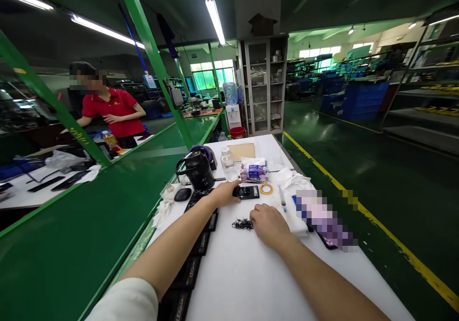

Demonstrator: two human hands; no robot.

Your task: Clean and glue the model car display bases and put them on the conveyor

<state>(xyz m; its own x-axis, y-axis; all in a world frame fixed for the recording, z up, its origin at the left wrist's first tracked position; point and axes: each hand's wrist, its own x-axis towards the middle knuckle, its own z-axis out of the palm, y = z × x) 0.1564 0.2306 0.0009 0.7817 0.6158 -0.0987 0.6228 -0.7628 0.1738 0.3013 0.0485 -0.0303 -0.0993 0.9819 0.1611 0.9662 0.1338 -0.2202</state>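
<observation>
White table (236,273) holds black bits (241,224); left hand (225,194) pinches a black plate (248,192) behind them; right hand (269,224) touches them, grip unclear.

head view | wearer's head — forward, down | white table (236,268) close below

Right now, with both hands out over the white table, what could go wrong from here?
The small black pieces lie loose in a pile by the right hand, so a nudge might scatter them. The bottle stands just beyond the left hand and could get knocked over. The left forearm reaches across the row of black panels, so a low sweep may shift some.
</observation>
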